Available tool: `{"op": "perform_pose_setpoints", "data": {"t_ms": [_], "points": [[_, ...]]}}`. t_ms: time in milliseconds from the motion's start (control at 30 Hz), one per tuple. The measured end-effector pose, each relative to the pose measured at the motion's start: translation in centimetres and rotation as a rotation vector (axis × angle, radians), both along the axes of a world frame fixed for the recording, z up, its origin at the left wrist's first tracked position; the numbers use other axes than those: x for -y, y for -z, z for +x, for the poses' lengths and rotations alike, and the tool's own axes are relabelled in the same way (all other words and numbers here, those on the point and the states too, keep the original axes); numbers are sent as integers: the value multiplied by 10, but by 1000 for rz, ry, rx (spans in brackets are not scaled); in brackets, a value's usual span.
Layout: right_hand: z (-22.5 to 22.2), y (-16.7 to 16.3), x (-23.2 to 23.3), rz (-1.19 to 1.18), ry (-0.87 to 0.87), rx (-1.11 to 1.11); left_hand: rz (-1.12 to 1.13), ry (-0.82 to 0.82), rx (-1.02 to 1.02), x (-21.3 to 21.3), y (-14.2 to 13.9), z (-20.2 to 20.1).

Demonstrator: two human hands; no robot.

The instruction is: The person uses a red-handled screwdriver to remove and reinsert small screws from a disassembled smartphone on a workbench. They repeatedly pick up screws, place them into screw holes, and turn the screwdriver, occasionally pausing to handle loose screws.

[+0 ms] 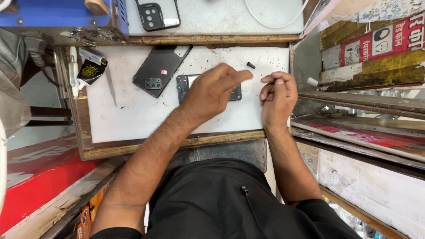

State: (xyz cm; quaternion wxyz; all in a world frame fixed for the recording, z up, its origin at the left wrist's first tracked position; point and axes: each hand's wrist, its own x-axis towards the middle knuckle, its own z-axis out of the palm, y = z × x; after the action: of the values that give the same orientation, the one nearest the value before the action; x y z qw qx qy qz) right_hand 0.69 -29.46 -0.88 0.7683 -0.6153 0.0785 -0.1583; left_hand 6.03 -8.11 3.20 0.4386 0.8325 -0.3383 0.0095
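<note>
- left hand [211, 92] over the white work surface [133, 115], palm down, fingers loosely stretched toward the right, index tip near the right hand; nothing visibly gripped
- opened phone body [183, 84] lies flat directly under the left hand; only its left end and a bit of the right edge show, rest hidden by the palm; cannot tell if the hand presses it or just hovers
- right hand [277, 98] at the right edge of the surface, fingers curled in, fingertips pinched together; may hold something tiny, too small to tell
- small black part [251, 65] on the surface just above the gap between the two hands, touching neither
- black back cover [160, 70] with camera cutout lies tilted just left of the phone body, apart from the left hand
- black sachet [91, 71] with yellow print at the far left of the surface
- clear phone case [157, 14] on the upper shelf, well apart from both hands
- white cable [274, 22] loops on the same shelf
</note>
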Motion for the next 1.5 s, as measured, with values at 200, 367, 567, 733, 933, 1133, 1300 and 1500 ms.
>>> {"op": "perform_pose_setpoints", "data": {"t_ms": [200,367,567,733,933,1133,1300,1500], "points": [[-7,3,-10,-388,-243,-46,-23,-19,70,3,3,1],[-8,2,-12,-439,-276,-58,-75,-28,265,2,9,-1],[-3,1,-11,-459,-278,-66,-400,-297,-175,-25,22,-12],[-4,0,-11,-500,-284,-89,-398,-681,81,-106,23,4],[-2,-1,-13,-537,-303,-84,-132,-847,361,-166,3,16],[-2,0,-12,-539,-303,-74,-48,-792,420,-167,-6,30],[-3,0,-11,-538,-301,-91,-47,-780,445,-167,-7,32],[-4,-1,-12,-539,-302,-78,-29,-777,427,-171,3,31]]}}
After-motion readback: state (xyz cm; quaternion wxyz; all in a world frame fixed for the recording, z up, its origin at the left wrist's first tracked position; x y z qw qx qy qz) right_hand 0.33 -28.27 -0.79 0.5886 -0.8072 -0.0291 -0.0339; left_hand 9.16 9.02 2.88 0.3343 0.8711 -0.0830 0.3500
